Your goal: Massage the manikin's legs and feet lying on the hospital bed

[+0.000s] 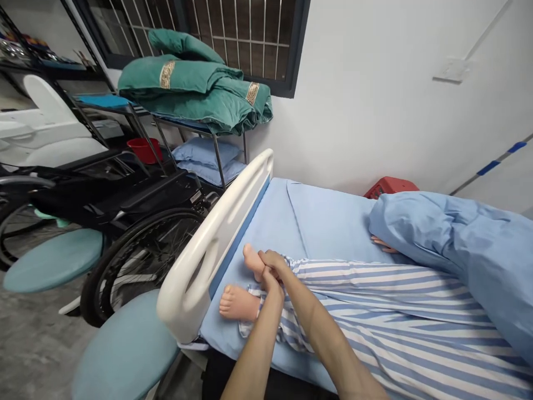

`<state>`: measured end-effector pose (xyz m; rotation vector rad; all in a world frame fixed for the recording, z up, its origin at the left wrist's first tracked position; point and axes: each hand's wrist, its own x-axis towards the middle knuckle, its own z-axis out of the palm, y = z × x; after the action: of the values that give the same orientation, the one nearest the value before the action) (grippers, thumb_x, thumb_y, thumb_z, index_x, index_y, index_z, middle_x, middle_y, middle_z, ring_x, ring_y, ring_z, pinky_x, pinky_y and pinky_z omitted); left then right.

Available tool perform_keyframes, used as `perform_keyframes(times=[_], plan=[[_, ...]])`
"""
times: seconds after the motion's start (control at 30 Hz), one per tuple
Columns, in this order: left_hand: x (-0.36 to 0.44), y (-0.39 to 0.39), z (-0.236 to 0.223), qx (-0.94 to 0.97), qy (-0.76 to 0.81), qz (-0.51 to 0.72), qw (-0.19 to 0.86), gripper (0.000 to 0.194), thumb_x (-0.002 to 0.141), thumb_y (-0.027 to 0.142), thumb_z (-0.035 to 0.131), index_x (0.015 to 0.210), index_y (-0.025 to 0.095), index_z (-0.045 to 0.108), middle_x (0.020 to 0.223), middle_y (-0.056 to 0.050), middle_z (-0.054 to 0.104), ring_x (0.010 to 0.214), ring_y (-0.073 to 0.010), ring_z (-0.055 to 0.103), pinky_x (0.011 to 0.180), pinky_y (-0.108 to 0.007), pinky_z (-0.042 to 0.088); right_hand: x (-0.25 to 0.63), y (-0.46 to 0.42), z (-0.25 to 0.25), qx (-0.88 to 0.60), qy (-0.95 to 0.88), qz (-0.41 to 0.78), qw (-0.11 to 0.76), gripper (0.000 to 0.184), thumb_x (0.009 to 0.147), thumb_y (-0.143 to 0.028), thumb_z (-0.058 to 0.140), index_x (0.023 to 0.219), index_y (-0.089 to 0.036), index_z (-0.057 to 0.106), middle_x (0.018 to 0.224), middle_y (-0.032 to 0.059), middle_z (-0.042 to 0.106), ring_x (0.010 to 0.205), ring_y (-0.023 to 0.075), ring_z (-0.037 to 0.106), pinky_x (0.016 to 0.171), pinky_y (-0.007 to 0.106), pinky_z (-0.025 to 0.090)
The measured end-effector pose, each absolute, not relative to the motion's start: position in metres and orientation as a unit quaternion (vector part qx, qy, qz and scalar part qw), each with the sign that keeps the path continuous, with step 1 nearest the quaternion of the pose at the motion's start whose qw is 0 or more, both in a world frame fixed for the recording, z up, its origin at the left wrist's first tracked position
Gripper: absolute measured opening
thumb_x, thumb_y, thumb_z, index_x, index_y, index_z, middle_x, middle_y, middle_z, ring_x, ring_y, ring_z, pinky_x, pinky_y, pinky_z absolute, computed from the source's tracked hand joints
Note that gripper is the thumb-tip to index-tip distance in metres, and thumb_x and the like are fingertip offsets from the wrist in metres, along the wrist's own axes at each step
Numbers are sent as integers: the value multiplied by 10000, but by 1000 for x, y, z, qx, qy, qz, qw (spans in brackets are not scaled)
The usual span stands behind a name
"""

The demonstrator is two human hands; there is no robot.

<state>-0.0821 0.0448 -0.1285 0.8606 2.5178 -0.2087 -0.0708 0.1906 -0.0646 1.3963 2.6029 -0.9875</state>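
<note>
A care manikin in blue-and-white striped trousers (pixel 366 316) lies on the bed, its two bare feet towards the footboard. My left hand (pixel 270 279) and my right hand (pixel 273 260) are close together, closed round the ankle of the far foot (pixel 252 259). Its toes point up and towards the footboard. Part of the ankle and the trouser cuff is hidden under my fingers. The near foot (pixel 238 303) rests on the light-blue sheet (pixel 275 222), just left of my left forearm. A blue quilt (pixel 449 228) covers the upper body, and the manikin's hand (pixel 383 243) shows at its edge.
A white footboard (pixel 179 294) rises close left of the feet. Beyond it stand a wheelchair (pixel 137 239) and round blue-green seats (pixel 129 344). Green folded bedding (pixel 200 83) and blue pillows (pixel 208 158) lie on a rack by the window. A red object (pixel 391 185) sits behind the bed.
</note>
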Motion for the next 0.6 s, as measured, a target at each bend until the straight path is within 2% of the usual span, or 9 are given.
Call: perform_keyframes(times=[0.1,0.2,0.3,0.43,0.6], plan=[[-83,45,-132,286,910,-67,292,533,962,490,348,1330,184,583,1102,-202,644,1166,-525,519,811,-795,413,-70,193,-69,447,845,-288,56,469,1002,-389,420,1033,-89,780,1050,195,769,946,250,713,790,290,480],[-83,45,-119,252,906,-34,337,543,947,458,400,1376,161,547,1216,-218,612,1232,-530,482,892,-789,383,-61,180,-67,422,876,-233,17,486,1037,-335,331,1072,-130,771,1128,181,757,1038,248,704,849,297,460],[-82,42,-96,195,943,-43,266,525,971,404,354,1388,137,528,1263,-231,594,1255,-505,479,904,-725,419,-48,160,-63,391,905,-168,-4,448,1052,-302,325,1055,-173,754,1085,139,770,986,233,719,823,295,452],[-79,35,-65,180,969,-55,162,445,991,330,323,1305,161,589,1132,-213,642,1152,-425,562,816,-592,499,-31,136,-54,395,911,-116,-13,400,1062,-253,326,1097,-165,715,1055,124,767,988,228,716,866,316,447],[-75,26,-40,234,964,-21,127,419,995,231,286,1292,136,567,1090,-198,639,1086,-400,581,739,-547,508,-21,114,-32,403,899,-163,-53,364,1049,-187,376,1054,-133,736,1117,148,751,1104,231,677,992,361,424]])
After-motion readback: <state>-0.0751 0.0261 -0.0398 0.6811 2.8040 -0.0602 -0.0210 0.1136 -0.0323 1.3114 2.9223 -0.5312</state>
